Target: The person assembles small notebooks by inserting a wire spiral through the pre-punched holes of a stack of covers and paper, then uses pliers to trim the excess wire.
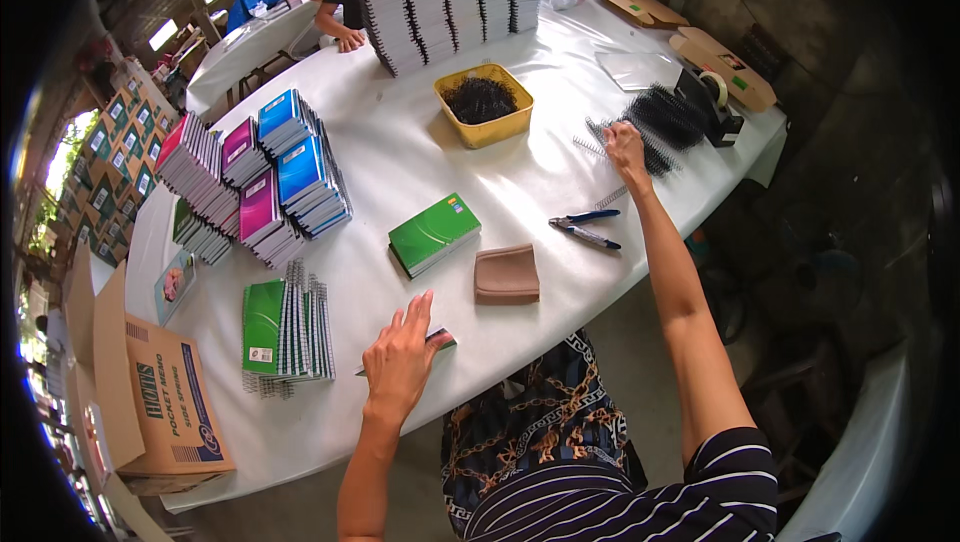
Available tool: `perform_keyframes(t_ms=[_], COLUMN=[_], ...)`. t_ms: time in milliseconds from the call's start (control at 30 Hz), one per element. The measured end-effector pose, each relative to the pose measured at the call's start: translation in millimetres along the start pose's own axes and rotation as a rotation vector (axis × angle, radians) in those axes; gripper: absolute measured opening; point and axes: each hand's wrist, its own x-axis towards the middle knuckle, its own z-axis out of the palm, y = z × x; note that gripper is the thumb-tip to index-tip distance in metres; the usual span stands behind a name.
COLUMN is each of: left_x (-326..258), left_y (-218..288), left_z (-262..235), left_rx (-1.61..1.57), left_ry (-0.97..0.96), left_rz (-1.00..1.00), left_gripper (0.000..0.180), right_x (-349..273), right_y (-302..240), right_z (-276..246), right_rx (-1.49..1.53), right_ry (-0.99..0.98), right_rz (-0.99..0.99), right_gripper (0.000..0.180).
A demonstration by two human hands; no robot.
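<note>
Right hand [626, 145] reached far across white table [420, 152]; fingers curled onto black spiral binding coils [662, 122], exact grasp unclear. Left hand [400, 362] lay flat, fingers spread, pressing small notebook [440, 339] at near table edge. Blue-handled pliers [585, 227], brown pad [506, 275], green notebook [434, 233] lay between hands. Yellow tray [486, 128] of coils sat beyond.

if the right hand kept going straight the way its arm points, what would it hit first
The right hand already reaches the loose wire spirals; straight on past them, the first thing looks like the yellow tub of black coils, or the bare white table beside it; depth is unclear.
</note>
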Motion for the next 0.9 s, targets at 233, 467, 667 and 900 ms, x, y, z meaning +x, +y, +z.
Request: perform_keyframes(t_ms=[233,467,667,900], left_x=[-8,-6,-4,5], left_y=[-7,-1,-10,-13], left_z=[1,-8,-2,-3], left_rx=[0.019,-0.014,-0.017,-0.079], left_ry=[-0.004,-0.079,-0.022,-0.068], left_rz=[-0.023,-0.067,-0.042,-0.018], left_gripper=[0.066,0.067,0.061,0.058], right_x=[19,24,-24,-153], right_y=[-20,-33,-157,-260], right_z=[52,17,-53,-104], right_rx=[-0.308,-0.060,0.371,0.896], right_ry=[-0.350,-0.332,-0.406,-0.874], right_rz=[0.048,-0.049,-0.339,-0.331], right_gripper=[0.023,0.030,0.027,0.019])
